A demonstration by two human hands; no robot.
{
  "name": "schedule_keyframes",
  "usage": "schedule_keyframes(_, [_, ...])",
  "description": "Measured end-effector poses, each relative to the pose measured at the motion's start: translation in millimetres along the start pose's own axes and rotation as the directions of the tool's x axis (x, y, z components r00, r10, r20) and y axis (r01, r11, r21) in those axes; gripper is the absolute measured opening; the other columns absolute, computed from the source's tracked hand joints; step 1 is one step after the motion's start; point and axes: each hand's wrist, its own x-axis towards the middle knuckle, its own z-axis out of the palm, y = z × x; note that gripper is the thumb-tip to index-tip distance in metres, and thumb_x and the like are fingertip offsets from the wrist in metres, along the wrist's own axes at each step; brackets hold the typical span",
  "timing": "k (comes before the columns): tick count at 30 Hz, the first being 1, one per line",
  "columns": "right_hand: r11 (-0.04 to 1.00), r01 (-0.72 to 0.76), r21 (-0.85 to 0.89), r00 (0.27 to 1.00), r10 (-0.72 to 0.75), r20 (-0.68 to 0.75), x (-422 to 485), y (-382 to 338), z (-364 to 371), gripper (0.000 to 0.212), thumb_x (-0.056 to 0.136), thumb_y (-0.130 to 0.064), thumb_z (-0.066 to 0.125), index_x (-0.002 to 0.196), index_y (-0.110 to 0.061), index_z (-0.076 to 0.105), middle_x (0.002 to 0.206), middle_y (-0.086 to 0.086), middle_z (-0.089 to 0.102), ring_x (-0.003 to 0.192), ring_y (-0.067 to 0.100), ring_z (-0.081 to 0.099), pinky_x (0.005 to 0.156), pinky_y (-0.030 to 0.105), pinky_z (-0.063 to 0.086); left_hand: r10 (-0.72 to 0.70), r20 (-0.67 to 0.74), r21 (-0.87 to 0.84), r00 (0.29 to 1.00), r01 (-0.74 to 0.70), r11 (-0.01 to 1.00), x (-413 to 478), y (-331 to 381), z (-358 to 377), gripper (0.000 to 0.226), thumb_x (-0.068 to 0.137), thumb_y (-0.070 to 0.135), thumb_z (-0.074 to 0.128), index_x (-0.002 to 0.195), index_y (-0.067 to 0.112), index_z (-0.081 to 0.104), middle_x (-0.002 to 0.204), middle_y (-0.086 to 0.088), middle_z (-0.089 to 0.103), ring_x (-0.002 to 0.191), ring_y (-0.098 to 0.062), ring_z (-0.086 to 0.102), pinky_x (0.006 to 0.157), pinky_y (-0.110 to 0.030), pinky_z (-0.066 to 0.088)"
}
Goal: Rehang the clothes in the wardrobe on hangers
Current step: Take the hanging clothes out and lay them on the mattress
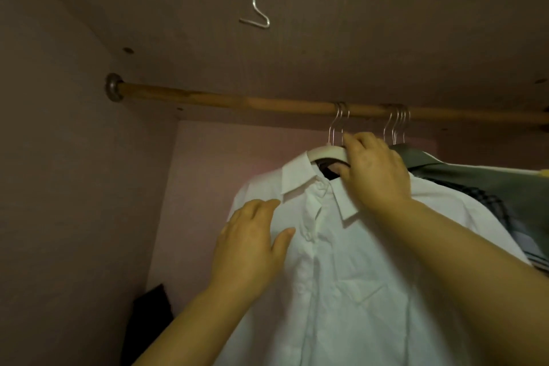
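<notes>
The right hand (374,169) grips the white hanger (325,153) hooked on the wooden rail (237,102); the left hand (252,241) rests flat on the white collared shirt (356,276).

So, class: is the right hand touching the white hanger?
Touching. The head view shows the right hand gripping the white hanger, fingers over it, thumb beneath.

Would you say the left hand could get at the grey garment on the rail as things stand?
Probably not directly. The grey garment hangs beyond the white shirt, and the right hand, gripping that shirt's hanger, and its forearm lie across the way. The left hand rests flat on the shirt.
</notes>
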Motion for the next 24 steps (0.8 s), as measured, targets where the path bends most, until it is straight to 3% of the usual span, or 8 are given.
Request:
schedule_keyframes(2, [0.999,0.025,-0.029,1.0,-0.025,-0.008,4,8,6,0.036,0.091,-0.034,0.053,0.121,-0.013,0.055,0.118,0.008,0.055,0.105,0.028,0.05,0.071,0.033,0.032,0.003,-0.014,0.02,1.0,-0.002,1.0,6,3,0,0.054,0.091,0.044,0.048,0.14,0.025,0.037,0.141,0.005,0.038,0.13,-0.013,0.035,0.107,-0.031,0.031])
schedule_keyframes(7, [0.993,0.116,0.002,0.99,-0.115,-0.077,8,22,10,0.03,0.091,-0.033,0.053,0.114,-0.015,0.061,0.107,0.007,0.059,0.1,0.029,0.051,0.064,0.03,0.027,0.052,-0.09,0.08,0.995,-0.045,0.996,27,20,-7,0.052,0.091,0.039,0.052,0.138,0.02,0.04,0.137,0.001,0.043,0.126,-0.017,0.039,0.103,-0.033,0.034])
schedule_keyframes(17, [0.924,0.287,0.251,0.926,-0.2,-0.321,-26,4,-30,0.027,0.089,-0.026,0.062,0.114,-0.016,0.065,0.093,0.011,0.066,0.079,0.033,0.062,0.06,0.032,0.045,0.05,-0.319,0.131,0.946,-0.008,0.991,31,50,-23,0.054,0.091,0.044,0.05,0.14,0.025,0.038,0.14,0.0,0.043,0.128,-0.019,0.037,0.103,-0.036,0.032])
schedule_keyframes(21, [0.892,0.327,0.311,0.913,-0.213,-0.348,-79,-4,-35,0.026,0.085,-0.028,0.066,0.109,-0.019,0.069,0.08,0.006,0.069,0.069,0.028,0.064,0.054,0.026,0.043,0.015,-0.278,0.119,0.961,0.019,0.993,-13,44,-23,0.054,0.09,0.045,0.05,0.141,0.032,0.036,0.131,0.0,0.05,0.119,-0.019,0.047,0.098,-0.04,0.039])
schedule_keyframes(24, [0.887,0.314,0.338,0.924,-0.205,-0.322,-122,-7,-33,0.028,0.079,-0.035,0.064,0.103,-0.022,0.072,0.067,0.001,0.064,0.058,0.024,0.06,0.049,0.022,0.039,-0.007,-0.206,0.073,0.979,0.023,0.997,-61,39,-18,0.054,0.09,0.043,0.051,0.14,0.042,0.03,0.117,0.001,0.056,0.104,-0.014,0.053,0.086,-0.032,0.045])
